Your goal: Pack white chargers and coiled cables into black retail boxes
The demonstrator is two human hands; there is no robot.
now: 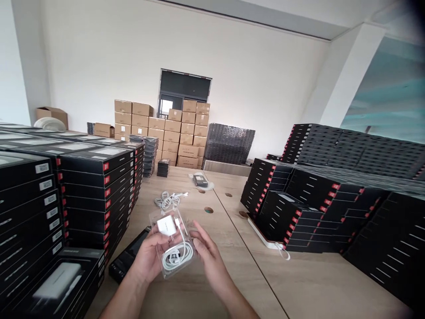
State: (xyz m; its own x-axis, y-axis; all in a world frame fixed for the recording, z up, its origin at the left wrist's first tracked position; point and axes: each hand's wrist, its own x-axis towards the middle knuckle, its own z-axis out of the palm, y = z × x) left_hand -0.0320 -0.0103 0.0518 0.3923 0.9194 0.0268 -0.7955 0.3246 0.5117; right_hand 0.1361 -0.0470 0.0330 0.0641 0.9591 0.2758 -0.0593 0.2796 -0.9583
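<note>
My left hand (pixel 149 259) is closed around a clear plastic bag (pixel 174 246) that holds a white charger plug (pixel 167 226) and a coiled white cable (pixel 177 256). My right hand (pixel 206 256) touches the bag's right side, fingers curled against it. Both hands hover over a wooden table (pixel 232 248). A black box (pixel 128 259) lies on the table just under my left hand.
Tall stacks of black boxes (pixel 96 190) line the left side, and more black stacks (pixel 315 208) fill the right. An open box with a white item (pixel 58 281) sits at lower left. Loose white cables (pixel 169 199) lie farther along the table. Cardboard cartons (pixel 166 133) stand at the back wall.
</note>
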